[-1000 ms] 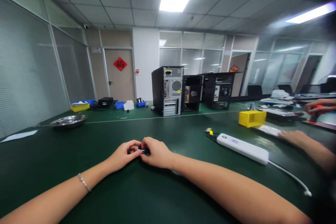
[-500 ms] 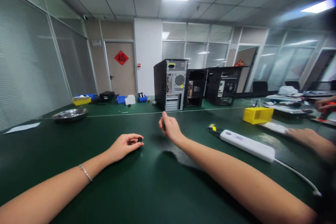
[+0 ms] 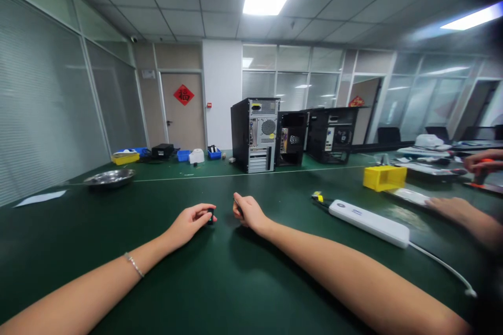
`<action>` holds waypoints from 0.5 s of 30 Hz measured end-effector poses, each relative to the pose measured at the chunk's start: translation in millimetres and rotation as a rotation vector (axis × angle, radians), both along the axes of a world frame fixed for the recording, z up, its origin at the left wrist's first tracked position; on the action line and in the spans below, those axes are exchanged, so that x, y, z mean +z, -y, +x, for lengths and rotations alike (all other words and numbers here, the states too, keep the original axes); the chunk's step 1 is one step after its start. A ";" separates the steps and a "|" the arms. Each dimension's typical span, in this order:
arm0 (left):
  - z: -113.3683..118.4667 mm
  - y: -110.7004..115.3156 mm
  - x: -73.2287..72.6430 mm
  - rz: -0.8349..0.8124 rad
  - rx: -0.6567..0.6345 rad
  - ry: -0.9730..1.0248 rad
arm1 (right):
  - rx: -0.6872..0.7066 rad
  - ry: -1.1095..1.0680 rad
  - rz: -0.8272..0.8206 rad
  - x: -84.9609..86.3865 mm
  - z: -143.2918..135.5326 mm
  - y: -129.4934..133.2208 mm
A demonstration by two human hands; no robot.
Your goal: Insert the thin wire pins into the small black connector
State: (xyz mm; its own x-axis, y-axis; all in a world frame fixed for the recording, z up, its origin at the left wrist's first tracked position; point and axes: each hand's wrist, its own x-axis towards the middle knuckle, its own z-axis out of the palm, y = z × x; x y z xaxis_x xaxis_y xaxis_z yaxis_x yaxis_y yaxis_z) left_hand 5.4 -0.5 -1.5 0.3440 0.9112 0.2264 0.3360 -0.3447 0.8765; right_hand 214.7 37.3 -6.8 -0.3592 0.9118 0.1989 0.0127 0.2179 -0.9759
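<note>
Near the middle of the green table (image 3: 176, 293), my left hand (image 3: 193, 221) pinches a small black object (image 3: 211, 216) between thumb and fingertips. My right hand (image 3: 248, 211) is just to its right, its fingers curled round a small dark item (image 3: 239, 211) that is mostly hidden. The two hands are apart, with a short gap between them. Further right lies a white power strip (image 3: 368, 222) with a black and yellow plug at its far end.
Three computer cases stand at the back, the nearest a tall tower (image 3: 261, 136). A metal dish (image 3: 110, 178) lies at left, a yellow bin (image 3: 384, 178) at right. Another person's hands (image 3: 451, 207) work at the right edge. Small blue trays (image 3: 183, 155) sit behind.
My right hand has come down and slightly left, closer to my left hand. My left hand has barely moved and still holds the black object. The view has tilted slightly upward.
</note>
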 end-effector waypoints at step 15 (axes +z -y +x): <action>-1.0 -5.0 -8.2 0.034 -0.017 0.048 | -0.074 -0.073 -0.035 0.7 8.2 -8.0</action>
